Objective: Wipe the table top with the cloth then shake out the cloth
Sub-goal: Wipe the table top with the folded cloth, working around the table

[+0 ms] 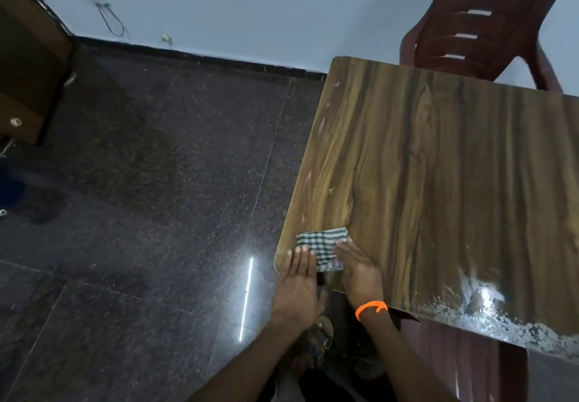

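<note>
- At the near left corner of the brown wood-grain laminate table top (438,166), I am working a small folded green-and-white checked cloth (322,243), which is lying flat on the surface just inside the rounded corner.
- I am judging this to be the wiping step; most of the surface beyond the cloth is looking unwiped, and a pale speckled patch is showing along the near edge toward the right.
- To wipe well, I am advising flat, even pressure and overlapping strokes driven away from the corner, keeping the folded cloth from bunching.
- My left hand (297,279) is lying spread, fingers straight, fingertips touching the cloth's near left edge, with the palm overhanging the table edge.
- My right hand (354,265), wearing an orange wristband (371,307), is pressing flat on the cloth's right part, fingers straight and close together.
</note>
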{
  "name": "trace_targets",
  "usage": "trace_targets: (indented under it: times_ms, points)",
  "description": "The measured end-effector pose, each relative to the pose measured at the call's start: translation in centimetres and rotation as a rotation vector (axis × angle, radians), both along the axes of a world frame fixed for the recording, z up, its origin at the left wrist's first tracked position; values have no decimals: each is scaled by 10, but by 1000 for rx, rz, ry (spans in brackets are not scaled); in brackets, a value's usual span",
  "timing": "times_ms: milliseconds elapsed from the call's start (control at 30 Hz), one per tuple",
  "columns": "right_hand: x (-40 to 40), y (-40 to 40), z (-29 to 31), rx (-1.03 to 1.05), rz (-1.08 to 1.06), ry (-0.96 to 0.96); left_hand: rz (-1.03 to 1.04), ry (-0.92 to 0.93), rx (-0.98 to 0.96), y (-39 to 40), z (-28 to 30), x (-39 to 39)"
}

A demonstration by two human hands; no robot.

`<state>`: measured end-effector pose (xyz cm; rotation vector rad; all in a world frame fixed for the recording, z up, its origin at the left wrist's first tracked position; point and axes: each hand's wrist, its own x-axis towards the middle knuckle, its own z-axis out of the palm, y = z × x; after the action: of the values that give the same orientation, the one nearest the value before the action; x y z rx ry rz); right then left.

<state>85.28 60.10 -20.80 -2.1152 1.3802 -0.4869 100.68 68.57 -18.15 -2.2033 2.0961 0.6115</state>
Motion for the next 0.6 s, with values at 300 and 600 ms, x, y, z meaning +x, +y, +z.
trace_targets:
  times_ms: [300, 600]
  points:
    - [73, -14, 10, 18, 69, 94, 13, -145, 69, -27, 20, 58]
    - [45, 39, 18, 69, -99, 84, -229, -89, 130, 5, 24, 53]
